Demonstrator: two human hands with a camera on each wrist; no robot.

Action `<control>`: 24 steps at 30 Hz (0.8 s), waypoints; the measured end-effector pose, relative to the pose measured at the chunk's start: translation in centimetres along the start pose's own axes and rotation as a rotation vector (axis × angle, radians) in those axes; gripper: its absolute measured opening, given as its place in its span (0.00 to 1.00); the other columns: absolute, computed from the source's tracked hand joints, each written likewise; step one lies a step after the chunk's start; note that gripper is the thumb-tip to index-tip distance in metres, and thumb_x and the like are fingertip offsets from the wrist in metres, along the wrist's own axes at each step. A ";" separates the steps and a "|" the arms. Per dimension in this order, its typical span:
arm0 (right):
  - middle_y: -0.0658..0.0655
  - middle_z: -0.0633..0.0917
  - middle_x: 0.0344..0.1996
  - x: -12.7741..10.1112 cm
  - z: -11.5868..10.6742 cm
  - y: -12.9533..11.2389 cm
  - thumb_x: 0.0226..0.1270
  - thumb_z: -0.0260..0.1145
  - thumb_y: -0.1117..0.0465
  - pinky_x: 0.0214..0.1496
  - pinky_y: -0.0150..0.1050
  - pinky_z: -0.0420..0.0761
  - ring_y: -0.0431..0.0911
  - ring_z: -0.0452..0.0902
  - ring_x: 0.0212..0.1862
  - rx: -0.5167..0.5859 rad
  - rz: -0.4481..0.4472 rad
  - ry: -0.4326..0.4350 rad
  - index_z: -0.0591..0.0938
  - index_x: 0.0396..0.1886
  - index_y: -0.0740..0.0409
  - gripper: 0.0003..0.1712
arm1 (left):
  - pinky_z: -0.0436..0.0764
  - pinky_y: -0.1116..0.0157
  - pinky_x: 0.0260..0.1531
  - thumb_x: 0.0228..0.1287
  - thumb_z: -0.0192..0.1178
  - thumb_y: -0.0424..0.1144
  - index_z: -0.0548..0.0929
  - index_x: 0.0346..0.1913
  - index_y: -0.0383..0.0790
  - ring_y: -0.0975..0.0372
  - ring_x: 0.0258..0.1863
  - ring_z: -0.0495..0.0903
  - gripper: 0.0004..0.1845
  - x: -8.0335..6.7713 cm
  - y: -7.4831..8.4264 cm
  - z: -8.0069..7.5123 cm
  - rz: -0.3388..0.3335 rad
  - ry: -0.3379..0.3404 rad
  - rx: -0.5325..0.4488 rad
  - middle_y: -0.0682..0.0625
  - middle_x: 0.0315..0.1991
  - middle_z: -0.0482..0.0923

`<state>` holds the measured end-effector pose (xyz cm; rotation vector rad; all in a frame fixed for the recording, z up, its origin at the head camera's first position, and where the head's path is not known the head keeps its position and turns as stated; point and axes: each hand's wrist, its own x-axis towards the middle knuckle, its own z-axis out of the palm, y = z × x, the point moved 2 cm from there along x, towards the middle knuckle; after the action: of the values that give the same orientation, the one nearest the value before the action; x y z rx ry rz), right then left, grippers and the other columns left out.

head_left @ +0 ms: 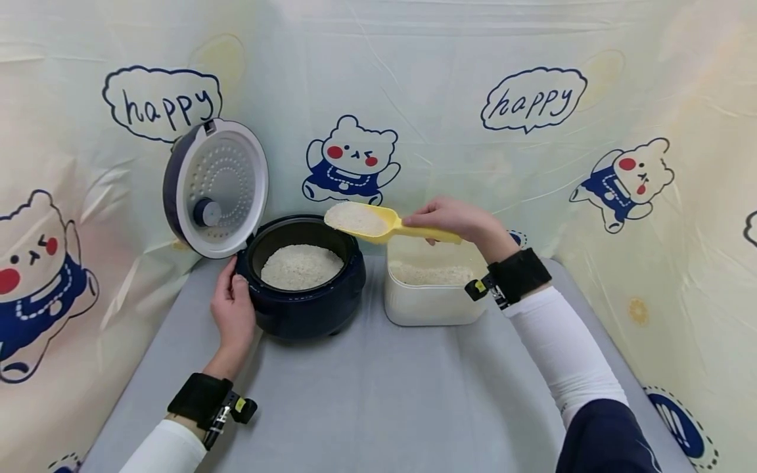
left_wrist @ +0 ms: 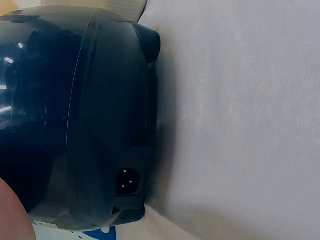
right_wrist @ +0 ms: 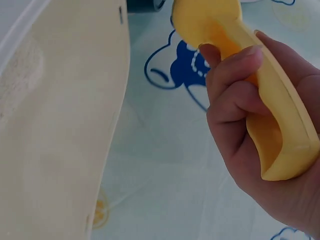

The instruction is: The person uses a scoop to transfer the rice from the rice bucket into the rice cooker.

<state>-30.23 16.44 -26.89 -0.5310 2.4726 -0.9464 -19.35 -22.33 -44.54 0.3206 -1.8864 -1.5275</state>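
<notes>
A dark blue rice cooker (head_left: 304,312) stands with its lid (head_left: 227,190) raised, and white rice (head_left: 302,267) lies in its pot. My left hand (head_left: 233,309) touches the cooker's left side near the hinge; some of its fingers are hidden. In the left wrist view the cooker's side (left_wrist: 40,115) and power socket (left_wrist: 128,181) show. My right hand (head_left: 452,220) grips the handle of a yellow scoop (right_wrist: 285,110), its fingers curled round it. The scoop holds a heap of rice (head_left: 357,218) and is raised level, its tip by the cooker's right rim.
A white bin (head_left: 434,305) with rice (head_left: 432,274) inside stands right of the cooker, partly below the right hand. Both stand on a grey-covered table (head_left: 378,394). A printed cloth (head_left: 443,151) hangs behind and at the sides.
</notes>
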 end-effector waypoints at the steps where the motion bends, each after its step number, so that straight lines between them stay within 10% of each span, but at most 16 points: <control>1: 0.54 0.80 0.25 0.3 0.2 -0.5 0.77 0.64 0.43 0.32 0.37 0.67 0.51 0.73 0.30 -0.005 -0.007 -0.007 0.90 0.47 0.57 0.23 | 0.67 0.75 0.60 0.79 0.47 0.36 0.78 0.73 0.45 0.72 0.61 0.72 0.24 0.0 0.0 0.0 0.001 0.002 -0.003 0.48 0.69 0.78; 24: 0.59 0.86 0.41 1.9 2.7 -5.8 0.77 0.63 0.60 0.39 0.36 0.75 0.48 0.78 0.35 -0.054 -0.028 -0.004 0.88 0.56 0.62 0.16 | 0.67 0.73 0.64 0.79 0.46 0.36 0.78 0.73 0.46 0.71 0.66 0.71 0.24 0.2 -0.1 0.3 0.003 -0.010 -0.034 0.51 0.70 0.76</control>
<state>-29.28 10.05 -25.12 -0.5867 2.4990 -0.8910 -19.72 -22.27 -44.53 0.2959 -1.8655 -1.5601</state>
